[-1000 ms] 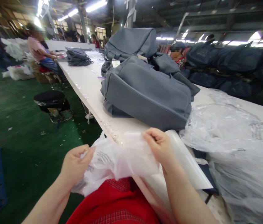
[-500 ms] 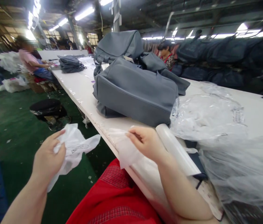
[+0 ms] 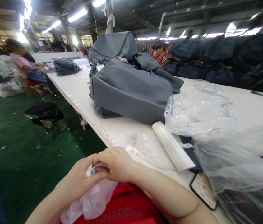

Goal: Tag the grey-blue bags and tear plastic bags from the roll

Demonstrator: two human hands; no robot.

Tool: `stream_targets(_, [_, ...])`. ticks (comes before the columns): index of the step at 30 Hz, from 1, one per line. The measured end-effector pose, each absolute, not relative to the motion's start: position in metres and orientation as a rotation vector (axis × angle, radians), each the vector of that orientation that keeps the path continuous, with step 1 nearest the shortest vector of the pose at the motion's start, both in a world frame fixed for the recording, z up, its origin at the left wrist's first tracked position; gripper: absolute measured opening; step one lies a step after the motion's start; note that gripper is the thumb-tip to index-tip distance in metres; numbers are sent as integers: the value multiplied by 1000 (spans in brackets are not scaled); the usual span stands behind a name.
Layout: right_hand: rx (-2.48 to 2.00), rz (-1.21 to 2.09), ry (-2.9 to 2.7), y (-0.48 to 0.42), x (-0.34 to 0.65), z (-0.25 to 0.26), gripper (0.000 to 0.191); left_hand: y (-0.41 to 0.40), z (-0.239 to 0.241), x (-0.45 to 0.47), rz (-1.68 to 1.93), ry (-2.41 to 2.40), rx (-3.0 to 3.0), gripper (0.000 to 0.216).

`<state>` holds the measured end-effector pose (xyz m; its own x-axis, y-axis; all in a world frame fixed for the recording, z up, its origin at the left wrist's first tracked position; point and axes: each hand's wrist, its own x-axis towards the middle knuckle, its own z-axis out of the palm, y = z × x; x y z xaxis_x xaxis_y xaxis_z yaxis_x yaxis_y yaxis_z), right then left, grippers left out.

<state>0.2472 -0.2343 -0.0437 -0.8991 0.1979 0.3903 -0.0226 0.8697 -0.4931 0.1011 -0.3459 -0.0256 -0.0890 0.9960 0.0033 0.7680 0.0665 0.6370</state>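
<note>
My left hand (image 3: 79,179) and my right hand (image 3: 118,163) meet in front of my red apron (image 3: 126,205). Both are closed on a crumpled, translucent white plastic bag (image 3: 96,199), which droops below them over the apron. A twisted strand of it shows between my thumbs and fingers; the right fingertips are partly hidden behind the left hand. On the table (image 3: 115,130) just beyond my right hand lies a flat clear plastic bag (image 3: 143,146) with small print. Beside that rests a white roll of plastic (image 3: 173,146).
Grey leather-like bags (image 3: 131,93) are piled mid-table. Clear plastic packaging (image 3: 199,113) and a heap of plastic film (image 3: 243,165) lie to the right, near a phone (image 3: 203,189). A black stool (image 3: 41,112) stands left. One person (image 3: 24,62) sits further left; another (image 3: 160,57) is behind the pile.
My hands were apart, the left with a crumpled plastic bag, the right at another sheet on the table. Now they are together over my lap, and that sheet lies flat on the table.
</note>
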Motion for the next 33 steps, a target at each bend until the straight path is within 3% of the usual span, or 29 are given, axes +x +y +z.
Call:
stream_targets(6, [-43, 1025, -2509, -214, 262, -25, 29, -369, -19, 60, 555, 1928, 1679, 25])
stream_targets(15, [-234, 870, -2545, -175, 244, -64, 51, -412, -8, 25, 485, 2008, 1489, 28])
stream_targets(18, [-274, 838, -2610, -174, 242, -72, 48, -416, -8, 20, 571, 2075, 1407, 31])
stream_targets(23, [-338, 805, -2653, -166, 243, -79, 15, -418, -14, -1, 609, 2271, 1496, 29])
stream_targets(27, [-535, 858, -2507, -162, 249, -73, 16, -417, -23, -25, 349, 2668, 1446, 31])
stream_targets(33, [-604, 840, -2431, -164, 256, -61, 20, -413, -24, -39, 243, 2907, 1318, 72])
